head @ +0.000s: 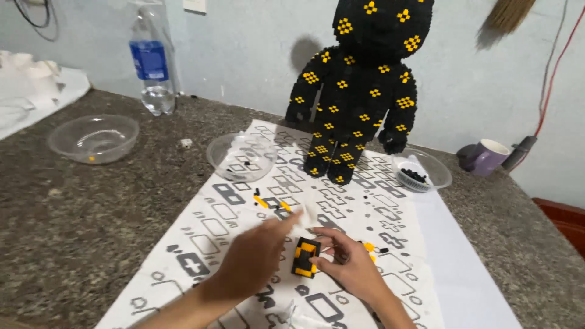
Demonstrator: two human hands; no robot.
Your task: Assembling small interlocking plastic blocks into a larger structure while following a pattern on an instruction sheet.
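Black-and-yellow brick block (305, 257), pinched by right hand (350, 263), left hand (259, 256) seemingly touching

A small black brick block with orange-yellow patches (304, 257) is showing near the middle. Far behind it, a tall black brick-built bear figure (359, 85) is wearing scattered yellow clusters like tiny flowers. The white paper instruction sheet (341, 201) is carrying a pattern of grey and black outlined rectangles, with loose yellow and black bricks (271, 203) lying on it. The speckled grey-brown stone counter (73, 213) is spreading left. A clear plastic bottle with a blue label (151, 61) is standing far left, and a purple mug with a white inside (486, 156) is sitting far right against the pale blue wall (256, 42).
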